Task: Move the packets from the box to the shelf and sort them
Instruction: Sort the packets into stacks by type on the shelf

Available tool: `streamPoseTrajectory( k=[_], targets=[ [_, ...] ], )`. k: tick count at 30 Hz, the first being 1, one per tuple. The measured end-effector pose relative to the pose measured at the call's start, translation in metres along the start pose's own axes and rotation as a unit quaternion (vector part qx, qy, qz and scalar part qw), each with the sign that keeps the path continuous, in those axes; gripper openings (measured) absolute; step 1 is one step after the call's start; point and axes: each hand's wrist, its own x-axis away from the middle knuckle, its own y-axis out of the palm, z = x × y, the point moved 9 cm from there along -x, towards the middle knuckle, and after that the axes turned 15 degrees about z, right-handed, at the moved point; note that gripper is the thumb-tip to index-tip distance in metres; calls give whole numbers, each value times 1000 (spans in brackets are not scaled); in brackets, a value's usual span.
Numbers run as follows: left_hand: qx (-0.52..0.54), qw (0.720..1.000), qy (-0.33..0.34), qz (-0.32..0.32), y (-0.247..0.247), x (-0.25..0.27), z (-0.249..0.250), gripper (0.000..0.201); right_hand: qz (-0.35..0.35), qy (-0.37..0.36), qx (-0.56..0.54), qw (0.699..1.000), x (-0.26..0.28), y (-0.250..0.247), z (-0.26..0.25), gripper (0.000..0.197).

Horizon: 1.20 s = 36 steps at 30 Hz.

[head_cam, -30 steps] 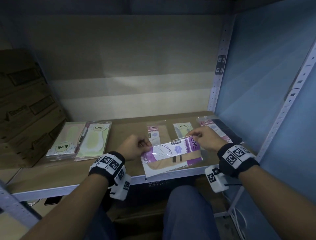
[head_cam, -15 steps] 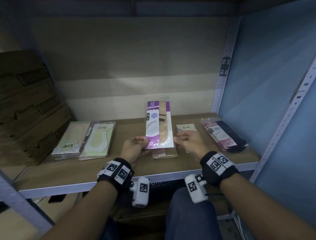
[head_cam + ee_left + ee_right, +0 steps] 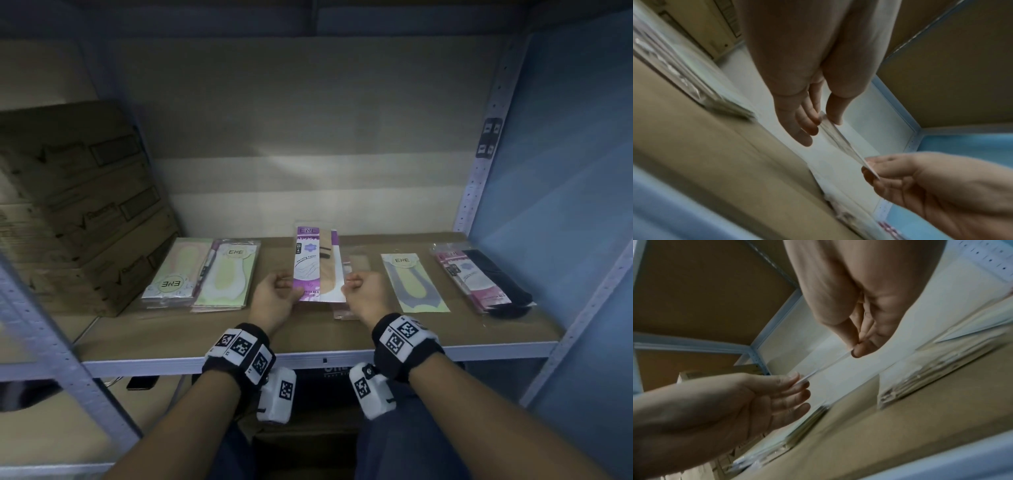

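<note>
Head view: left hand (image 3: 274, 294) and right hand (image 3: 363, 291) pinch bottom corners of purple packet (image 3: 317, 263). Packet stands up over middle of shelf (image 3: 308, 339), above pink packet (image 3: 346, 308) lying flat. Yellow packets (image 3: 205, 274) lie at left, grey packet (image 3: 412, 282) and black packet (image 3: 486, 281) at right. Brown boxes (image 3: 78, 205) stand far left.

Left wrist view: thumb and fingers (image 3: 807, 128) squeeze packet edge.

Right wrist view: thumb and fingers (image 3: 861, 350) squeeze other edge.
</note>
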Motion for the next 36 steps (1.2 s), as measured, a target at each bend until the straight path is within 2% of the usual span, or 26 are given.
streamPoseTrajectory(
  k=[2, 5, 9, 12, 16, 20, 22, 24, 28, 32, 36],
  targets=[
    [-83, 995, 50, 7, -9, -5, 1, 49, -1, -25, 9, 1000, 3, 15, -7, 24],
    [-201, 972, 120, 20, -19, -8, 0, 48, -19, -65, 47, 997, 11, 37, -13, 28],
    [-279, 950, 139, 19, -22, -13, -22, 40, -57, -104, 97, 988, 23, 62, -15, 26],
    [-320, 935, 153, -4, -11, -11, -38, 31, -89, -134, 174, 972, 31, 75, -10, 20],
    [-340, 922, 184, -15, -4, -10, -43, 28, -110, -188, 224, 950, 37, 81, -8, 19],
    [-346, 921, 171, -54, -2, -12, -37, 29, -113, -186, 209, 953, 35, 81, -9, 18],
    [-320, 932, 164, -51, -12, -16, -26, 38, -108, -179, 175, 962, 32, 80, -15, 20],
    [-297, 941, 161, -29, -32, -24, -13, 43, -121, -174, 144, 967, 32, 82, -24, 25],
    [-281, 949, 140, 38, -92, -52, 2, 37, -138, -154, 105, 973, 30, 94, -44, 28],
    [-293, 947, 85, 99, -154, -78, -8, 32, -145, -127, 85, 978, 34, 117, -59, 24],
    [-320, 938, 0, 137, -202, -99, -40, 38, -181, -56, 54, 980, 46, 147, -62, 20]
  ],
)
